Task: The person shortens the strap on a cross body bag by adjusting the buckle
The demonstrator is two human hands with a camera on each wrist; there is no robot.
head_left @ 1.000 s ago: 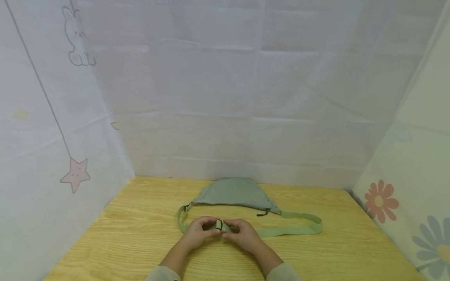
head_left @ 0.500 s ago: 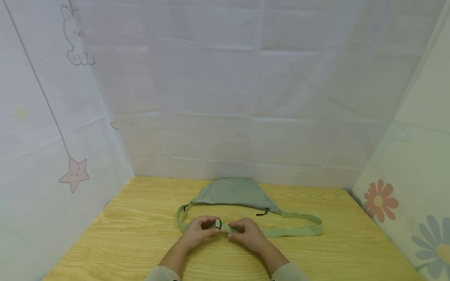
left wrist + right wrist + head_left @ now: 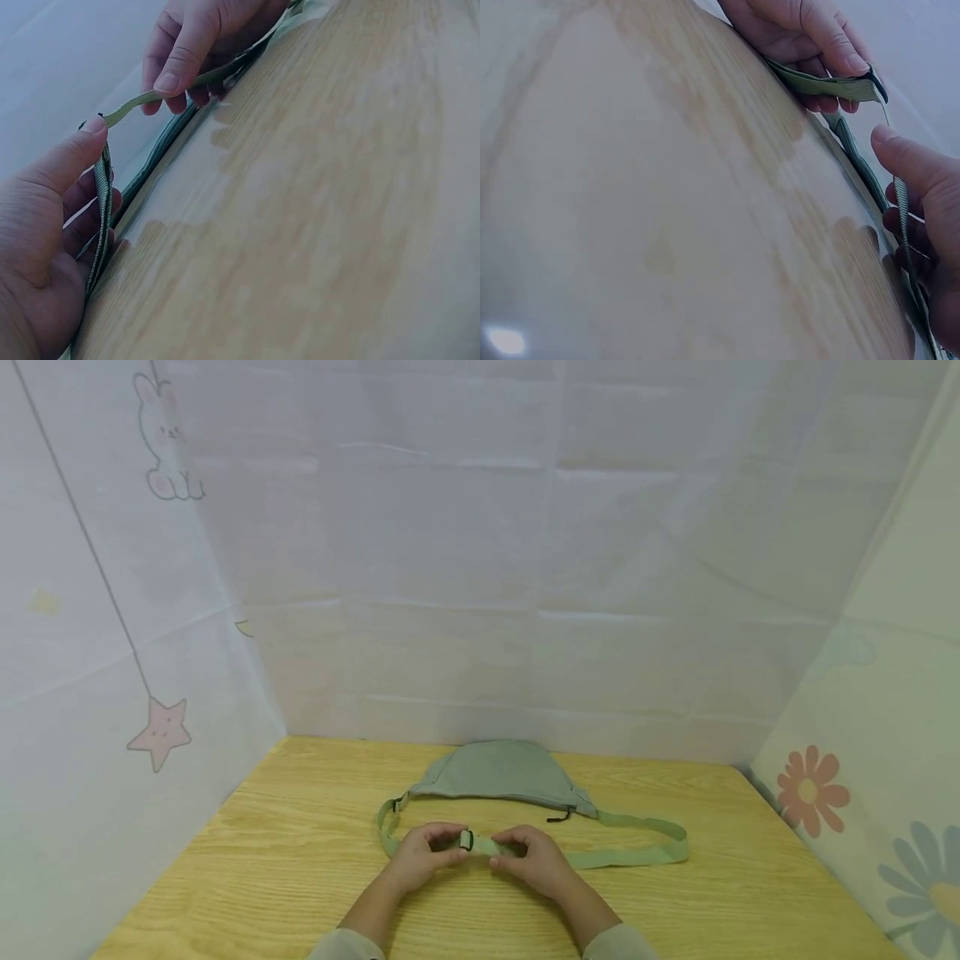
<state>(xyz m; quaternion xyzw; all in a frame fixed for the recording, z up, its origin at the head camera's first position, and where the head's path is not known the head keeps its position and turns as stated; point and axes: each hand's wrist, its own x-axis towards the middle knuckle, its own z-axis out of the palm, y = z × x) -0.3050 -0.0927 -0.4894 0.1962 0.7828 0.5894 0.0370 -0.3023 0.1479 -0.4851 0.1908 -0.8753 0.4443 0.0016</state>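
I see left hand (image 3: 417, 860), right hand (image 3: 536, 863) pinch strap (image 3: 630, 858) either side of buckle (image 3: 469, 841), short of back edge of worktop (image 3: 247, 877); overpulling risks slip.

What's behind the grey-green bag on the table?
Behind the bag rises a pale, creased backdrop. The bag covers part of the back edge of the wooden table, so whether it touches the backdrop, or anything lies hidden there, cannot be seen.
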